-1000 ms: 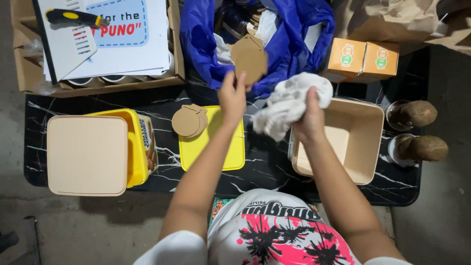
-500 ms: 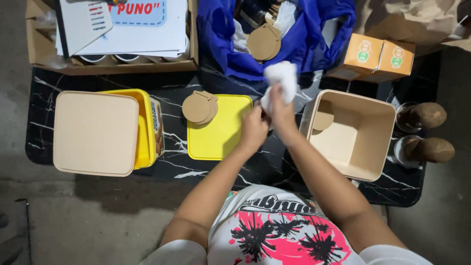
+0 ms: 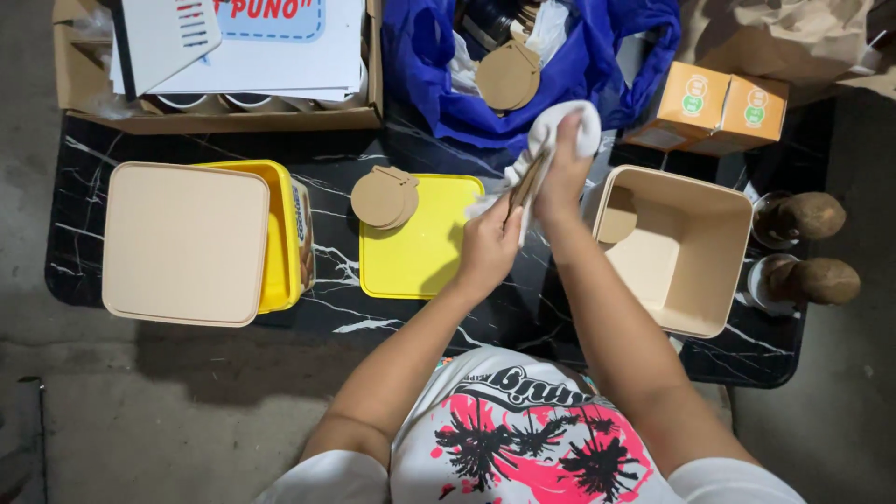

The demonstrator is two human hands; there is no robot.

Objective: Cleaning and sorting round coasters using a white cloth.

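My left hand (image 3: 487,245) pinches a thin brown disc (image 3: 528,179) edge-on, up off the table so both faces are open to wiping. My right hand (image 3: 563,166) is closed round a white cloth (image 3: 560,131), pressed against that disc. Left of my grip more discs (image 3: 385,197) sit on the yellow lid (image 3: 420,245); right, the tan tub (image 3: 674,247) gapes.

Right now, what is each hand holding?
Left hand: closed on a thin tan disc.
Right hand: closed on a white cloth.
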